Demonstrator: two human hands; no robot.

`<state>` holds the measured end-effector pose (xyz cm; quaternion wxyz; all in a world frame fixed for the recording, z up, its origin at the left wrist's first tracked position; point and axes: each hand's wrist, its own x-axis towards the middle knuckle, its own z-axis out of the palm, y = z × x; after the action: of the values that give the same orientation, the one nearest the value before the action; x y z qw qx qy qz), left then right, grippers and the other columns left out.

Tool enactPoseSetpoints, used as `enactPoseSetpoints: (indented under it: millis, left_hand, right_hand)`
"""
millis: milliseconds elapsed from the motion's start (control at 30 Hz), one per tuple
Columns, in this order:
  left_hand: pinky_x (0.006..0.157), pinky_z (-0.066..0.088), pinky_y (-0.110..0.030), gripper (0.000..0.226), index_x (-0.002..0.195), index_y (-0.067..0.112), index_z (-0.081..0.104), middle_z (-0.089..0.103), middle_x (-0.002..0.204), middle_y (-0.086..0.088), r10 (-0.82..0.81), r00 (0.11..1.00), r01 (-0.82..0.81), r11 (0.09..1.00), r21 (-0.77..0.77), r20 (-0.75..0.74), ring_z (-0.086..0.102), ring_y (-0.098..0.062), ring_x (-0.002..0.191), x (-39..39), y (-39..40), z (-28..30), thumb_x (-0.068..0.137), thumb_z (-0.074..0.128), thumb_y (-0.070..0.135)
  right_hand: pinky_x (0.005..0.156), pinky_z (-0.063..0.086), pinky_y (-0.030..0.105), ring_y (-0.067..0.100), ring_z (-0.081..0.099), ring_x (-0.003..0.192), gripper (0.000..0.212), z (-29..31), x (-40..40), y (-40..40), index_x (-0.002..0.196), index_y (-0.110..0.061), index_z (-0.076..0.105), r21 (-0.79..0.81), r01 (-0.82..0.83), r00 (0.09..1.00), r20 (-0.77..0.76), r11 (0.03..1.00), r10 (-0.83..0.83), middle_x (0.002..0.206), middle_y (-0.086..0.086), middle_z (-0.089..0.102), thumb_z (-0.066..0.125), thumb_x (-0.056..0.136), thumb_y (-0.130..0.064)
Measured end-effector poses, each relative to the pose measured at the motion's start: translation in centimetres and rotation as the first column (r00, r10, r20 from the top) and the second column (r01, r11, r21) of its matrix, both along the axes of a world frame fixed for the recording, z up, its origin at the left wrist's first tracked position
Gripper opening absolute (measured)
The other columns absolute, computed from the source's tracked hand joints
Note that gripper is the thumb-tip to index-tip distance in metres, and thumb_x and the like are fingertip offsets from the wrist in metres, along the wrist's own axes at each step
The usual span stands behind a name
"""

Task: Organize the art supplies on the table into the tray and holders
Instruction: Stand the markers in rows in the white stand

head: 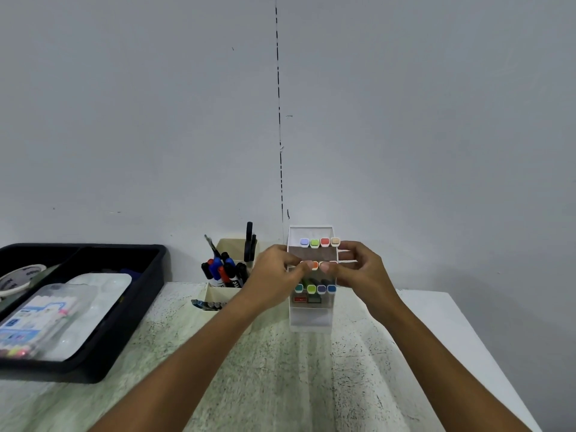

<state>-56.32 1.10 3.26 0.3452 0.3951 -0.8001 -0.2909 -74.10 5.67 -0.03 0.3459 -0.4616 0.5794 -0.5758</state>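
Markers [314, 265] in the middle row of the clear tiered holder [310, 316] sit under my thumbs; my left hand [274, 269] and right hand [358, 268] pinch them from either side. Pushing unevenly could, I think, tip the light holder backward. It stands on the speckled table [280, 369] against a bare grey wall [156, 120].

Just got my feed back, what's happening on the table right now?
A person has both hands at the clear tiered marker holder. The left hand and right hand pinch markers in its middle row. The top and bottom rows already hold colour-capped markers. The black tray on the left holds packed supplies.
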Motion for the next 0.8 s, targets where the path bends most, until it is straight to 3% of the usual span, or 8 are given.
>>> enactPoseSetpoints:
  millis: [133, 200, 367, 467, 533, 633, 700, 800]
  left_hand:
    - [0.057, 0.036, 0.001, 0.025, 0.094, 0.006, 0.076, 0.048, 0.078, 0.016, 0.0, 0.997, 0.002, 1.0, -0.024, 0.072, 0.048, 0.002, 0.073, -0.2, -0.2, 0.4, 0.093, 0.061, 0.027]
    - [0.055, 0.036, -0.005, 0.025, 0.093, 0.007, 0.076, 0.048, 0.077, 0.017, 0.005, 0.996, -0.003, 1.0, -0.026, 0.084, 0.047, 0.002, 0.073, -0.2, -0.3, 0.4, 0.092, 0.061, 0.027]
    - [0.07, 0.042, -0.022, 0.027, 0.089, 0.011, 0.077, 0.054, 0.087, 0.005, 0.01, 0.997, -0.011, 1.0, 0.012, 0.077, 0.051, -0.007, 0.083, -0.1, -0.4, 0.2, 0.091, 0.062, 0.034]
    - [0.075, 0.045, -0.024, 0.027, 0.09, 0.012, 0.076, 0.056, 0.096, -0.002, -0.026, 0.995, 0.022, 0.999, 0.041, 0.094, 0.054, -0.014, 0.09, 0.1, -0.1, 0.2, 0.094, 0.058, 0.031]
    - [0.077, 0.046, -0.021, 0.025, 0.094, 0.013, 0.076, 0.057, 0.096, 0.003, -0.063, 0.995, 0.059, 0.996, 0.062, 0.074, 0.055, -0.014, 0.092, 0.1, 0.2, 0.4, 0.096, 0.055, 0.027]
    - [0.062, 0.039, -0.003, 0.023, 0.093, 0.01, 0.076, 0.052, 0.083, 0.019, -0.026, 0.998, 0.025, 1.0, 0.018, 0.059, 0.052, 0.0, 0.08, 0.0, 0.5, 0.6, 0.093, 0.06, 0.026]
    - [0.055, 0.038, -0.005, 0.025, 0.092, 0.008, 0.076, 0.051, 0.075, 0.019, 0.003, 0.998, -0.003, 1.0, 0.0, 0.058, 0.05, 0.003, 0.07, -0.2, 0.4, 0.3, 0.091, 0.063, 0.029]
    - [0.055, 0.037, -0.018, 0.033, 0.087, 0.006, 0.077, 0.057, 0.07, 0.007, 0.03, 0.997, -0.03, 1.0, -0.003, 0.068, 0.052, -0.006, 0.065, -0.3, 0.4, -0.1, 0.091, 0.062, 0.036]
  right_hand:
    - [0.081, 0.058, 0.044, 0.024, 0.071, 0.088, 0.058, 0.2, 0.0, -0.2, 0.113, -0.018, 0.06, 0.052, -0.003, 0.998, 0.061, 0.999, 0.0, 0.1, 0.01, 0.07, 0.087, 0.062, -0.029]
    - [0.08, 0.058, 0.04, 0.025, 0.07, 0.087, 0.054, 0.5, 0.1, -0.3, 0.113, -0.017, 0.06, 0.078, -0.006, 0.996, 0.091, 0.997, -0.001, 0.099, 0.012, 0.069, 0.085, 0.066, -0.024]
    - [0.074, 0.057, 0.032, 0.024, 0.07, 0.088, 0.054, 0.9, 0.2, -0.2, 0.114, -0.017, 0.059, 0.116, -0.027, 0.99, 0.143, 0.993, 0.011, 0.1, 0.011, 0.07, 0.086, 0.067, -0.021]
    - [0.071, 0.055, 0.029, 0.023, 0.069, 0.089, 0.053, 1.2, 0.3, 0.0, 0.114, -0.018, 0.057, 0.126, -0.036, 0.99, 0.141, 0.991, 0.018, 0.101, 0.01, 0.069, 0.085, 0.068, -0.021]
    - [0.071, 0.055, 0.029, 0.023, 0.069, 0.089, 0.053, 1.4, 0.4, 0.2, 0.114, -0.018, 0.057, 0.134, -0.04, 0.991, 0.135, 0.99, 0.022, 0.102, 0.009, 0.069, 0.085, 0.069, -0.022]
    - [0.071, 0.055, 0.028, 0.021, 0.069, 0.088, 0.052, 1.5, 0.5, 0.4, 0.113, -0.018, 0.058, 0.136, -0.036, 0.99, 0.139, 0.99, 0.016, 0.1, 0.009, 0.07, 0.085, 0.069, -0.022]
    - [0.07, 0.055, 0.028, 0.021, 0.07, 0.087, 0.052, 1.5, 0.5, 0.4, 0.113, -0.018, 0.058, 0.132, -0.028, 0.99, 0.139, 0.991, 0.009, 0.099, 0.009, 0.07, 0.085, 0.069, -0.022]
    - [0.069, 0.056, 0.027, 0.019, 0.071, 0.084, 0.051, 1.4, 0.5, 0.4, 0.111, -0.018, 0.058, 0.124, -0.024, 0.99, 0.14, 0.992, 0.007, 0.097, 0.008, 0.071, 0.085, 0.068, -0.023]
